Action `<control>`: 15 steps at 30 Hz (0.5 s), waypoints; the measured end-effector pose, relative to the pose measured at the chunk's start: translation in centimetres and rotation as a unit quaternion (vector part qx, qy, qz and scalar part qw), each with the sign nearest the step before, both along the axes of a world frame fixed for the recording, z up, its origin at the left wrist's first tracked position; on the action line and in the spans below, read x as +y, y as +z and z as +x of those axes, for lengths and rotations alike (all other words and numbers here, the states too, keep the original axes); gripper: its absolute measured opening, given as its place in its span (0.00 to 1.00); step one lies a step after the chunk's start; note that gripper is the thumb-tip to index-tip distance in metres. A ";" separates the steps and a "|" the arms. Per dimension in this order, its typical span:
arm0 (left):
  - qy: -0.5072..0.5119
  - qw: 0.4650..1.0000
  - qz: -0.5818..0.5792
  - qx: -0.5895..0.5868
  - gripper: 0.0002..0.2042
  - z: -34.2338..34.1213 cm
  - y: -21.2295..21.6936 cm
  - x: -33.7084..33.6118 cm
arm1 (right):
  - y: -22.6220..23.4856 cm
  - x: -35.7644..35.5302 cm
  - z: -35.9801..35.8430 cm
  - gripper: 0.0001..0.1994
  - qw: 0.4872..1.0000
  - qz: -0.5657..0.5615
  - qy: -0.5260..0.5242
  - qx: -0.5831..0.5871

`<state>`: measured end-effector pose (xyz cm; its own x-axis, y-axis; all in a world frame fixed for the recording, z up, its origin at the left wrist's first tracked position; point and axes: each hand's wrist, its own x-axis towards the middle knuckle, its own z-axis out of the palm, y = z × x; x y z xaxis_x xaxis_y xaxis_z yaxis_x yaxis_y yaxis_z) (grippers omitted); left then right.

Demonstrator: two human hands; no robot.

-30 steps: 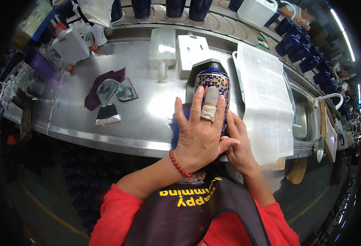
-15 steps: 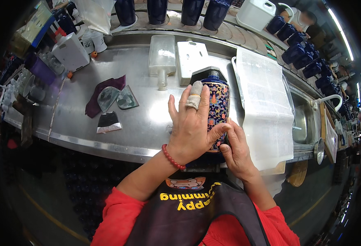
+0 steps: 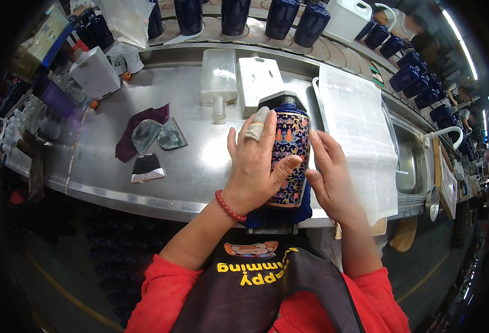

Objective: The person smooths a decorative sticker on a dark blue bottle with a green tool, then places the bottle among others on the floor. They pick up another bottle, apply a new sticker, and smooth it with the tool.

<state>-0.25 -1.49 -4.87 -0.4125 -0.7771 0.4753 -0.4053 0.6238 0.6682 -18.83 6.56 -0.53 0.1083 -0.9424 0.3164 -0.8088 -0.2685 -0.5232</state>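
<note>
A dark blue bottle (image 3: 289, 158) with a colourful floral pattern lies neck away from me, in front of a dark angular support (image 3: 278, 99). Along its left side rest the stretched fingers of my left hand (image 3: 251, 169), with the thumb across the patterned front. One of those fingers wears a grey cloth cover (image 3: 258, 123) with a yellow band. On the other side, my right hand (image 3: 333, 178) has its fingers apart, tips close to the bottle's right edge; whether they touch is unclear. Dark blue cloth (image 3: 304, 213) shows under the bottle's near end.
Left on the metal bench (image 3: 100, 166) are purple cloth (image 3: 125, 139) and several scraper-like pieces (image 3: 172, 135). A clear bottle (image 3: 219, 77) and a white container (image 3: 259, 80) stand behind. White sheeting (image 3: 361, 139) lies right, beside a sink (image 3: 414, 172). Blue bottles (image 3: 234, 16) line a conveyor (image 3: 214, 38).
The floral bottle has turned, so a different part of its pattern faces up. My right hand has drawn off to the right with its fingers spreading. Blue bottles on the conveyor have shifted right.
</note>
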 end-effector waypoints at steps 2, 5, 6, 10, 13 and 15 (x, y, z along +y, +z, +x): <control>-0.011 1.000 -0.003 -0.001 0.48 0.2 -0.1 -0.1 | 0.8 -1.9 0.0 0.29 1.000 0.015 0.006 0.019; -0.012 1.000 -0.005 -0.010 0.47 0.3 0.0 -0.3 | 1.6 -3.7 0.1 0.26 0.995 -0.025 0.001 0.094; -0.014 1.000 -0.003 -0.008 0.47 0.3 0.0 -0.3 | 1.8 -4.0 0.2 0.26 0.993 -0.030 0.002 0.116; -0.015 1.000 -0.001 0.000 0.47 0.2 -0.1 -0.4 | 2.1 -4.4 0.5 0.26 0.990 -0.044 0.004 0.135; -0.012 1.000 -0.012 -0.001 0.47 0.1 -0.2 -0.4 | 2.2 -4.5 0.6 0.26 0.989 -0.047 0.003 0.143; -0.011 1.000 -0.020 -0.002 0.47 0.1 -0.2 -0.5 | 2.2 -4.6 0.6 0.26 0.989 -0.049 0.003 0.143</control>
<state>-0.16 -1.95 -5.12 -0.4303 -0.7481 0.5052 -0.3936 0.6592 0.6408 -18.22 1.92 1.67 0.2119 -0.9080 0.3613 -0.9181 -0.3116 -0.2447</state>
